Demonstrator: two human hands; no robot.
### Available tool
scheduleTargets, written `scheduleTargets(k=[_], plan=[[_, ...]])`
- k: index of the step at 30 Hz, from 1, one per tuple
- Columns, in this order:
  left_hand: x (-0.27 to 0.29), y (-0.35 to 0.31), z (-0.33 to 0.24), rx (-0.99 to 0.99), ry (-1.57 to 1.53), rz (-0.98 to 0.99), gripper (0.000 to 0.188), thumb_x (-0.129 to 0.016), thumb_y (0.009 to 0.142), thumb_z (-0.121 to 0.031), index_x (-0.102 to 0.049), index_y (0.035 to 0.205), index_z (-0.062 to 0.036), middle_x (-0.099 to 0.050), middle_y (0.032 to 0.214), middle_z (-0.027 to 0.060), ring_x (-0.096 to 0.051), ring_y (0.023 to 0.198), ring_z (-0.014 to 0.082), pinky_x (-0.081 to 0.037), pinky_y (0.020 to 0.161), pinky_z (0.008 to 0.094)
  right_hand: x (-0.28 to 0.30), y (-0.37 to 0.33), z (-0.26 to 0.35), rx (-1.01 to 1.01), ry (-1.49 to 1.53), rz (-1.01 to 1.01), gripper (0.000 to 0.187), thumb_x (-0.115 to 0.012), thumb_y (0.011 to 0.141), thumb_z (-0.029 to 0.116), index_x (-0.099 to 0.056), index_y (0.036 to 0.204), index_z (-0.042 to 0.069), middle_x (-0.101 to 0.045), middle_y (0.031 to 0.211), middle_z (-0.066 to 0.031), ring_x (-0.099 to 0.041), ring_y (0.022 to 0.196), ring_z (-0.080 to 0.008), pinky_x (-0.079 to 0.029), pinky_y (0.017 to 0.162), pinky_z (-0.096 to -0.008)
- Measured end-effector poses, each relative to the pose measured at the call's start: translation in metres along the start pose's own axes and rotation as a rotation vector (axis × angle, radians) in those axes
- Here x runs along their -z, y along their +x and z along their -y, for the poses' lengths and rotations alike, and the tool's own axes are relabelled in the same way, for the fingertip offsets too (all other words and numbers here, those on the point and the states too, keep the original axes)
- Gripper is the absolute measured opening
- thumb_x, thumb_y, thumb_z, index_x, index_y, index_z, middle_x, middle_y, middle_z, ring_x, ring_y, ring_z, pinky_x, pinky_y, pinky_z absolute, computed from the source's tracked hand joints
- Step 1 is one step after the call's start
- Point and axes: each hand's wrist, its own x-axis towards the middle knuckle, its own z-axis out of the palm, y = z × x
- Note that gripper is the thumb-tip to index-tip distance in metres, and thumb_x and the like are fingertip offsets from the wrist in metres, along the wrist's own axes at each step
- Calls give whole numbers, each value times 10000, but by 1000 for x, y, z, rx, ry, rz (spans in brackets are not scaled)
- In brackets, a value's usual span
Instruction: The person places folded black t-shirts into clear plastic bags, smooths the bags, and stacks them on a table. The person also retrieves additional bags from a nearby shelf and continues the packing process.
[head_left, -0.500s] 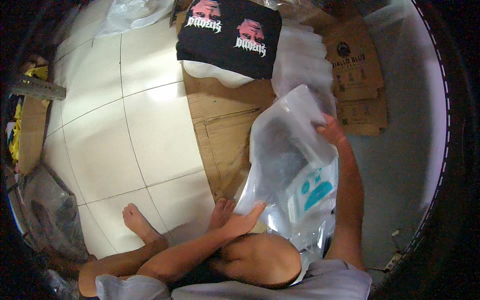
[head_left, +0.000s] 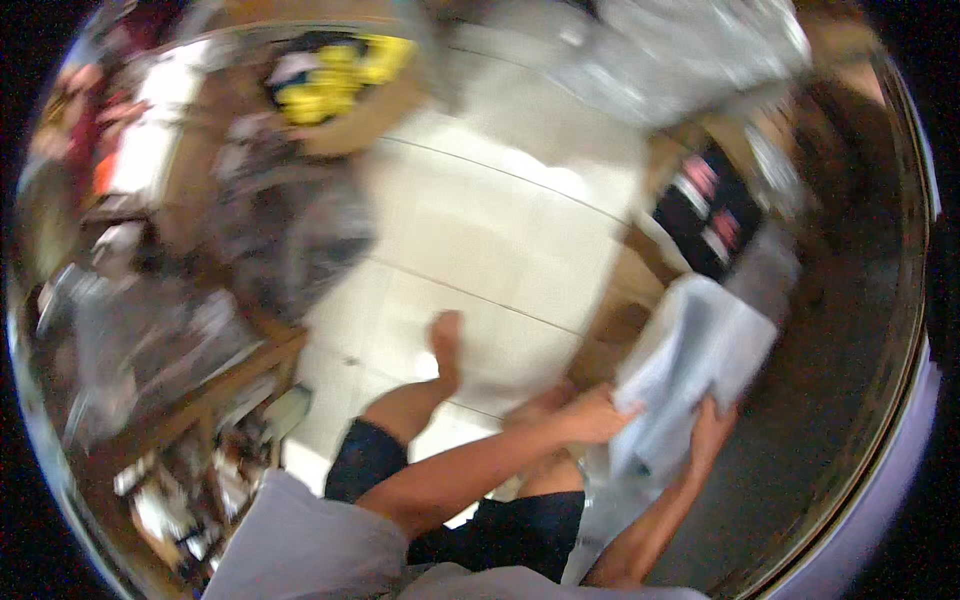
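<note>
Black printed cloth (head_left: 712, 208) lies beyond the held translucent plastic (head_left: 690, 350)

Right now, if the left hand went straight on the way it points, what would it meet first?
Most likely the translucent plastic bag: the left hand is at its left edge and appears to touch it, though blur leaves the depth unclear.

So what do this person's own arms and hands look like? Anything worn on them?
A loose, light grey fabric sleeve covers the upper left arm, leaving the forearm bare. The left hand and right hand are ordinary five-fingered human hands, without visible gloves or cables. Blur hides any finer markings.
</note>
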Motion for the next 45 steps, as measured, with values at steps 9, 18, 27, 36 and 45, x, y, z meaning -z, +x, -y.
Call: scheduleTargets(k=[9, 18, 27, 36, 45], plan=[[38, -181, -119, 80, -132, -505, 586, -468, 929, -480, -546, 1266, -7, -591, 1209, 294, -567, 1146, 414, -432, 988, 430, 33, -96, 161, 278, 251, 395, 539, -483, 821, 18, -420, 1346, -88, -541, 1267, -233, -554, 1107, -311, -457, 932, -392], [26, -432, -190, -392, -158, -742, 658, -458, 923, -550, -573, 1193, 39, -620, 1139, 289, -606, 1056, 383, -448, 934, 430, 143, -231, 302, 612, 370, 680, 532, -469, 802, 3, -433, 1325, -88, -570, 1141, -164, -554, 925, -233, -464, 839, -337], [6, -781, -218, -121, -202, -954, 551, -611, 883, -434, -618, 1206, 12, -646, 1142, 167, -573, 1052, 237, -445, 919, 343, 257, -415, 351, 612, 528, 849, 534, -513, 828, 2, -417, 1352, -39, -577, 1056, -100, -527, 786, -160, -459, 679, -315], [47, -1030, -88, -136, -67, -1036, 321, -685, 820, -249, -679, 1030, -7, -663, 923, 47, -612, 827, 125, -502, 715, 284, 283, -644, 267, 560, 710, 985, 379, -607, 849, 93, -518, 1193, -38, -588, 870, -78, -565, 702, -165, -468, 620, -284], [128, -1112, -65, 264, 715, -907, 345, -643, 784, -313, -711, 917, -2, -686, 838, 99, -625, 771, 197, -493, 715, 345, 226, -875, 164, 9, 860, 1047, 180, -599, 871, 63, -559, 1036, 3, -613, 824, -76, -613, 687, -163, -527, 627, -302]])
